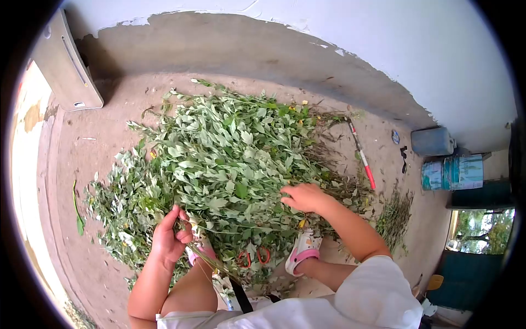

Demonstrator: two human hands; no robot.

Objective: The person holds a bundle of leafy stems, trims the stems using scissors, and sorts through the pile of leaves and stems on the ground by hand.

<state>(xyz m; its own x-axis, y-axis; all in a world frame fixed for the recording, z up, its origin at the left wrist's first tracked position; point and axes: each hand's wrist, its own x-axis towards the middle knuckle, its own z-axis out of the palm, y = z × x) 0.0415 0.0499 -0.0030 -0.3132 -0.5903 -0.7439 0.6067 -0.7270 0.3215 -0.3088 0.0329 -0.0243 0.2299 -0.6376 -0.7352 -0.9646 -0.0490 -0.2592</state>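
My left hand (pixel 171 234) is closed around a few cut plant stems (pixel 205 257); their bare ends slant down toward my lap, and leaves show above my fingers. A large heap of leafy green cuttings (pixel 230 148) covers the floor ahead of me, many leaves turned pale side up. Over the heap's near right part, my right hand (pixel 302 197) touches the leaves with bent fingers; whatever lies between the fingertips is hidden. Orange-handled scissors (pixel 255 257) lie between my feet, their blades covered by foliage.
Pink-and-white clogs (pixel 306 249) are on my feet at the heap's edge. A red-and-white stick (pixel 361 156) lies right of the heap, near a smaller stem pile (pixel 395 214). Beyond stand a blue jug (pixel 432 141) and a patterned bucket (pixel 453 172). A wall (pixel 230 46) runs behind.
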